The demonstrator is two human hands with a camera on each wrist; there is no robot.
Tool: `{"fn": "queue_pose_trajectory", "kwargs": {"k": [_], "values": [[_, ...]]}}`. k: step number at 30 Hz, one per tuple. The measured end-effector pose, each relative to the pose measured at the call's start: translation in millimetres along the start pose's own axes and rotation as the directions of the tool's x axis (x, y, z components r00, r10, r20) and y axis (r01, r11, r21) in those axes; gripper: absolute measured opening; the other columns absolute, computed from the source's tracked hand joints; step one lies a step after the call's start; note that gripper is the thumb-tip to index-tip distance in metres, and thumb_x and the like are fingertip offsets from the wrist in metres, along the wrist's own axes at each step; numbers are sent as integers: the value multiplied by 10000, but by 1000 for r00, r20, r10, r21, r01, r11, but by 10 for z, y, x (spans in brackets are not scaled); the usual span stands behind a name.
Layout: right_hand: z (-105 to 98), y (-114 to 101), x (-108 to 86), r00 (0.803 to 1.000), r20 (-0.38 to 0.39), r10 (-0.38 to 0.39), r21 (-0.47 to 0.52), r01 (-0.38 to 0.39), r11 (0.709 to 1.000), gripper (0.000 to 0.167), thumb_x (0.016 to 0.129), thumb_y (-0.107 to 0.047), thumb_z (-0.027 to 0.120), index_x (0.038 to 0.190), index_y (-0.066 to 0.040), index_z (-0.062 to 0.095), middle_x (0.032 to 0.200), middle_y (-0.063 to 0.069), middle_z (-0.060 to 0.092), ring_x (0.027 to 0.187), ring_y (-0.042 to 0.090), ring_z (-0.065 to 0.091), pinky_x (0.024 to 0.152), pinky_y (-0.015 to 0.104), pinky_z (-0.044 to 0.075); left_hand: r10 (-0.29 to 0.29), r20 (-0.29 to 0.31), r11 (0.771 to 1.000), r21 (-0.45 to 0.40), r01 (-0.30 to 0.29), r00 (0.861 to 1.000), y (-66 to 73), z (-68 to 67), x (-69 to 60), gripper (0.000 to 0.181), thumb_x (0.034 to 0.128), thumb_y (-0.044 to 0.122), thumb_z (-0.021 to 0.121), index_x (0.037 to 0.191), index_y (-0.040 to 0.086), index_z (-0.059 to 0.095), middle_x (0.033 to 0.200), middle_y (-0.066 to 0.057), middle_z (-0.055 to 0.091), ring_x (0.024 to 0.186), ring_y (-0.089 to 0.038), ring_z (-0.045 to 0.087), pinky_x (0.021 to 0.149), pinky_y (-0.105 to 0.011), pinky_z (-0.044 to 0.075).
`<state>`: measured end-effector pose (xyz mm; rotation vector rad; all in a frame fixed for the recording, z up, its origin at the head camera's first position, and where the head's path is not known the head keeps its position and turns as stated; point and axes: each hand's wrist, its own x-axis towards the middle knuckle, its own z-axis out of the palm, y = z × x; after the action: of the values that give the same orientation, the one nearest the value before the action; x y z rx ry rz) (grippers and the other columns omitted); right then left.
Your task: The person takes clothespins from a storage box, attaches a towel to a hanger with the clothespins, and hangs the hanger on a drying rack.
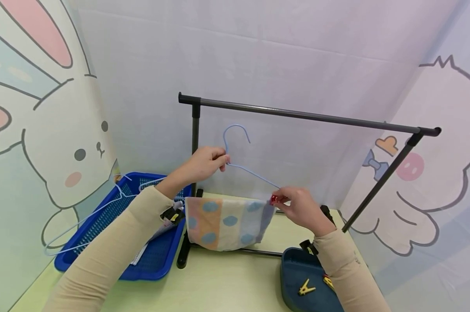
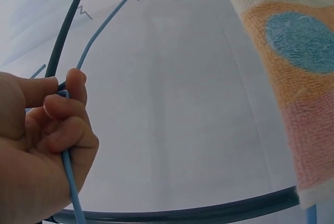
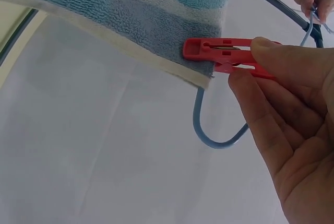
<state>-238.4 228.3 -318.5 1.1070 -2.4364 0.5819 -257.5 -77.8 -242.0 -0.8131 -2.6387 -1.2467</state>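
My left hand (image 1: 205,164) pinches a light blue wire hanger (image 1: 254,174) at the neck, just below its hook. A small towel (image 1: 230,234) with pastel stripes and blue dots hangs over the hanger's lower bar. At the towel's right upper corner my right hand (image 1: 303,210) pinches a red clothespin (image 3: 201,49) between thumb and forefinger. In the right wrist view its jaws lie over the towel's edge, beside the hanger's rounded end (image 3: 214,144). The left wrist view shows the towel's other edge with no clothespin visible there.
A dark metal rack (image 1: 305,115) stands behind the hands, its rail above them. To the left, a blue basket (image 1: 147,274) holds more hangers (image 1: 102,214) and some cloth. A dark teal bin (image 1: 287,277) at the front right contains yellow clothespins (image 1: 306,287).
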Motion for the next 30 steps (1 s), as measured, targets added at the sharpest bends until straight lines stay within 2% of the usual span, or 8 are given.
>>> {"fn": "queue_pose_trajectory", "kwargs": {"k": [16,27,30], "values": [[24,-10,12,1000,11,22,39,-22,999,274,767,38,751,1022,-29,679,920,41,678,799,129,670,709,283,536,4,-4,1000,0,-4,1000,-23,-2,9,275,1014,223,458,821,113,619,737,-27,596,509,-180,307,502,-289,277],[-3,31,18,995,10,101,-5,-101,995,351,811,-1,725,1152,-7,642,962,68,668,838,179,667,742,344,534,-51,46,997,-52,54,998,7,12,18,309,1021,217,443,812,70,619,671,-73,499,499,-171,274,494,-286,266],[-13,41,16,993,16,115,6,-115,993,387,826,-7,711,1201,10,615,969,79,665,843,192,666,744,368,533,-61,58,996,-63,64,996,-2,20,20,307,1018,202,450,807,58,620,695,-85,515,488,-167,261,484,-280,259]]}}
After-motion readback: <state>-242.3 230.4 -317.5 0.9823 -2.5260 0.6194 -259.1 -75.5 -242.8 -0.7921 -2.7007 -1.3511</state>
